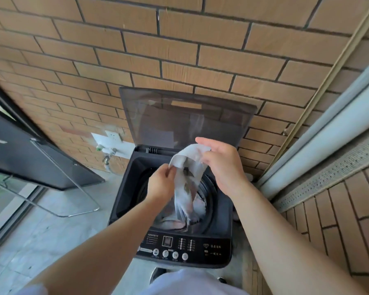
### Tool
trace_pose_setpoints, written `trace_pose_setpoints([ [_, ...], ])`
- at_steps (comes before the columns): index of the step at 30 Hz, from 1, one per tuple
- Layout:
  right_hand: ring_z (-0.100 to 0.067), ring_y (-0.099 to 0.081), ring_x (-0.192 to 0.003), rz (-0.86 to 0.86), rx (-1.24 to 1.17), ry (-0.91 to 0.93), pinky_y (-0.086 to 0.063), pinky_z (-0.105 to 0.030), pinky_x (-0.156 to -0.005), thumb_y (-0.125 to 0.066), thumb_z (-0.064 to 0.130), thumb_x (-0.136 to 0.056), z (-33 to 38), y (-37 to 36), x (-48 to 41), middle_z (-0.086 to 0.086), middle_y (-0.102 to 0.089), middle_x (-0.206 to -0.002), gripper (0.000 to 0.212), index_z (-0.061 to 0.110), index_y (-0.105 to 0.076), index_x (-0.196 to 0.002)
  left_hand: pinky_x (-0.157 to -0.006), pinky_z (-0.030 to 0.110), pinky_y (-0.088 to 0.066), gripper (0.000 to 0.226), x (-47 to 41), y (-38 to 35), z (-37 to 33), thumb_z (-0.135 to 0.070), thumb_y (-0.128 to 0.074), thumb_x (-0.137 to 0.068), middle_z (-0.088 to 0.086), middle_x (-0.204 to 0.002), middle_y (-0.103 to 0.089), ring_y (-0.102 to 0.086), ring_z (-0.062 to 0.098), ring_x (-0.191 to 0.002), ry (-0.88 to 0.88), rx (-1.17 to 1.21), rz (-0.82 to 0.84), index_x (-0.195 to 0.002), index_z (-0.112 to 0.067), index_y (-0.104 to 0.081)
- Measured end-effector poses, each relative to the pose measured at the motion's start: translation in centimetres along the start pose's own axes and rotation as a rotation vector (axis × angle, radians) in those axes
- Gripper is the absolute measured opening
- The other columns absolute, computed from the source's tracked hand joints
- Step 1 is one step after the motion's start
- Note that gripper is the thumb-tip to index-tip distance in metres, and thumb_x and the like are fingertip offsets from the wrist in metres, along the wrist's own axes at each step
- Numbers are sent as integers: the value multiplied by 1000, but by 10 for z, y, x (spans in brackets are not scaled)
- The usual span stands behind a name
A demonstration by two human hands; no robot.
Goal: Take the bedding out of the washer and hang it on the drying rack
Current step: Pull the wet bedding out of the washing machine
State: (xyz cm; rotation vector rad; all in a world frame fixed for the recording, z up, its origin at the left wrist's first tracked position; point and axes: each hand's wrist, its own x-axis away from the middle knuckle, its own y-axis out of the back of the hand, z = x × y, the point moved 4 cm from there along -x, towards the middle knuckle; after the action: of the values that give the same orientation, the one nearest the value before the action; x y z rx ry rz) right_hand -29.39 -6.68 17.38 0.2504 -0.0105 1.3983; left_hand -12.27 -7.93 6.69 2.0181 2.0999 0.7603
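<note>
Before a tan brick wall (179, 50), the dark top-loading washer (124, 199) stands open. The pale grey patterned bedding (186, 188) hangs lengthwise toward 6 o'clock into the drum, its top edge pinched by the left hand (161, 184) and right hand (222, 165); the silver wire drying rack (73, 188) waits at 9 o'clock.

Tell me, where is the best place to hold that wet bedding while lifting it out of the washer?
By its raised top edge, from above. Both hands, left and right, already grip the bedding there, and the rest trails down into the washer drum, so pulling straight up should probably free it.
</note>
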Motion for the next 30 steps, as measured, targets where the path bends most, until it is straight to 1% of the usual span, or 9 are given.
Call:
trace_pose_setpoints([
  [2,-6,-58,-115,-35,143,-2,-46,-31,-106,-59,4,-82,-2,11,3,8,-67,-127,56,25,-65,-134,-57,34,-33,39,1,11,-12,-37,-48,-103,-4,-62,-47,-41,17,-60,-14,21,-30,-71,-15,-44],
  [5,-9,-61,-96,-130,322,32,-50,-29,-98,-63,10,-90,-11,25,4,6,-66,-107,50,21,-61,-138,-56,34,-33,37,-2,30,-40,-34,-51,-102,-6,-58,-44,-40,15,-57,-157,-70,-80,-69,-18,-44],
  [8,-13,-65,-86,-234,409,101,-48,-27,-74,-65,29,-93,-18,34,3,7,-73,-91,22,16,-77,-106,-55,30,-35,26,-7,44,-74,-30,-60,-98,-8,-57,-48,-45,8,-56,-331,-190,-87,-75,-19,-57],
  [10,-21,-58,-72,-316,474,131,-43,-32,-64,-60,33,-96,-21,37,3,-4,-62,-69,38,5,-68,-73,-58,26,-38,12,-7,49,-92,-28,-65,-94,-11,-65,-57,-52,5,-61,-383,-218,-57,-86,-20,-66],
  [13,-25,-54,-88,-441,562,278,-47,-37,-79,-64,29,-94,-17,34,7,-10,-54,-84,37,1,-66,-71,-57,14,-42,8,-3,53,-106,-26,-68,-87,-14,-77,-67,-60,0,-71,-363,-145,-25,-90,-33,-68],
  [17,0,-49,-77,-222,248,203,-41,-28,-74,-51,31,-103,-7,24,6,8,-51,-89,18,16,-58,-97,-57,20,-42,15,2,55,-108,-27,-68,-89,-17,-61,-62,-53,0,-58,-343,-13,-1,-75,-30,-73],
  [21,-1,-56,-77,-163,159,141,-47,-29,-71,-43,32,-106,-1,16,5,10,-58,-91,16,20,-52,-113,-56,28,-39,32,7,55,-105,-37,-67,-92,-9,-56,-54,-46,5,-54,-335,-68,6,-69,-16,-70],
  [24,-8,-62,-87,-111,171,169,-50,-29,-75,-46,31,-105,2,9,3,8,-64,-95,15,23,-58,-109,-56,23,-44,25,10,61,-107,-35,-70,-91,-11,-57,-60,-51,3,-55,-341,-58,-22,-71,-22,-73],
  [30,-11,-63,-71,-144,185,209,-47,-25,-62,-67,30,-94,10,13,-1,1,-70,-76,20,14,-70,-83,-59,19,-48,12,16,77,-109,-28,-75,-89,-6,-65,-70,-58,2,-59,-333,-3,-74,-77,-27,-77],
])
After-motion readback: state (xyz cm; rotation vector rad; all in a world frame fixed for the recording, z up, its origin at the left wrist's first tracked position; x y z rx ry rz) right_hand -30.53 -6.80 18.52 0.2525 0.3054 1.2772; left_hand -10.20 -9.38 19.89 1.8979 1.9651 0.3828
